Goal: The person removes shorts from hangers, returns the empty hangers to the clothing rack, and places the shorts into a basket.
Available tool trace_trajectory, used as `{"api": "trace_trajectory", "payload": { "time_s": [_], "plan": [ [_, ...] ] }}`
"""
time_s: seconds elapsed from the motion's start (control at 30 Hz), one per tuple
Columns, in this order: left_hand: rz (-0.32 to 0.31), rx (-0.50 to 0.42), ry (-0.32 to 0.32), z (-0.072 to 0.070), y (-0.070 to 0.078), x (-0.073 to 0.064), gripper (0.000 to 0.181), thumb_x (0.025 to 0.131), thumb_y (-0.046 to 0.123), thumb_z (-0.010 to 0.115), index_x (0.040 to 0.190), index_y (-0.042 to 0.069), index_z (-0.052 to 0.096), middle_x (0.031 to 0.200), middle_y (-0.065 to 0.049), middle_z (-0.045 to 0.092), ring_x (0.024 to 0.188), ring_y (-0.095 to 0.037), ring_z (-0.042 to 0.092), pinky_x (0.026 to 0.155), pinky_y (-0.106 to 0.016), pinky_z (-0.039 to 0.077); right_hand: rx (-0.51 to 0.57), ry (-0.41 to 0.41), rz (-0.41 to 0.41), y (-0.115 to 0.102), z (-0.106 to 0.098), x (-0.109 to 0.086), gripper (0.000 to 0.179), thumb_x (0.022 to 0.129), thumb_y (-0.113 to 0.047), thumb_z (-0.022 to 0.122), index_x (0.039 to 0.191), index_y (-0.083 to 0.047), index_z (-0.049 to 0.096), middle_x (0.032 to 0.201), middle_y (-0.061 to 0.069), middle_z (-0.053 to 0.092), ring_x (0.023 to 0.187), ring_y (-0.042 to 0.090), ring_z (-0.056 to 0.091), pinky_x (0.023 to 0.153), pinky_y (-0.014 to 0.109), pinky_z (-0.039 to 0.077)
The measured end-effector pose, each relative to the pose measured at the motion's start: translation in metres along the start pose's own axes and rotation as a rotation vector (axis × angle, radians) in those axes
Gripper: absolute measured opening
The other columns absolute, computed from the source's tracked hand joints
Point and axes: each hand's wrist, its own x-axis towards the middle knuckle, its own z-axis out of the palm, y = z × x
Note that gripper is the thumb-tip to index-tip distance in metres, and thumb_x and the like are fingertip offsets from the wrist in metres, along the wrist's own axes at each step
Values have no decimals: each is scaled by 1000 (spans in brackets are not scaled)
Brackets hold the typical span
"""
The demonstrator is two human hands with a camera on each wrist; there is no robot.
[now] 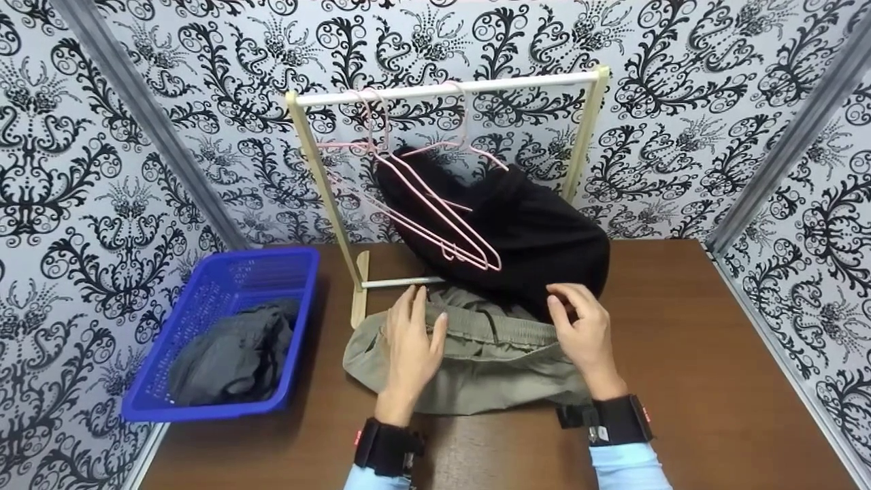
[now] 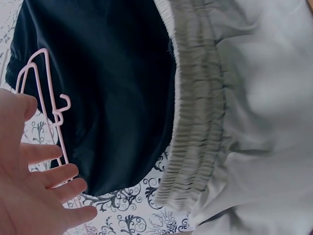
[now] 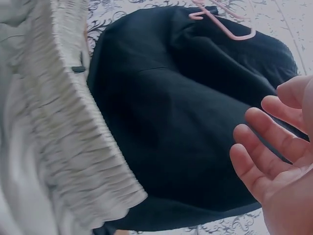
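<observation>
Grey-green trousers (image 1: 476, 381) with a gathered elastic waistband (image 2: 195, 98) lie on the table in front of the person. Over their left part is the left hand (image 1: 412, 340), fingers extended and holding nothing. The right hand (image 1: 582, 327) is above the waistband's right end, fingers slightly bent with nothing between them. Behind, a black garment (image 1: 544, 238) hangs on a pink hanger (image 1: 463, 143) from the rack. Two more pink hangers (image 1: 435, 204) hang in front of it. In the left wrist view the left hand (image 2: 39, 181) is spread; the right wrist view shows the right hand (image 3: 279, 147) loosely bent.
A clothes rack with a white rail (image 1: 449, 88) and wooden posts stands at the back of the brown table (image 1: 687, 381). To the left, a blue basket (image 1: 204, 412) contains dark grey clothing (image 1: 235, 354). Patterned walls enclose the back and sides.
</observation>
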Motion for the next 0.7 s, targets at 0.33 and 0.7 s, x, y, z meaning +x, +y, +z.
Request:
{"api": "trace_trajectory", "payload": {
  "time_s": [0.33, 0.7],
  "plan": [
    [18, 18, -7, 8, 5, -19, 51, 98, 22, 68, 139, -6, 57, 146, -26, 52, 135, -44, 49, 112, -63, 36, -16, 7, 55, 9, 4, -21, 17, 90, 10, 68, 104, 5, 75, 99, 17, 73, 77, 3, 62, 70, 7, 46],
    [31, 52, -12, 22, 4, -42, 48, 97, 23, 67, 134, -6, 60, 142, -28, 53, 130, -48, 50, 107, -68, 37, -43, -27, 137, 12, 6, -35, 16, 93, 6, 67, 106, 4, 76, 101, 14, 73, 79, 4, 60, 71, 8, 44]
  ]
}}
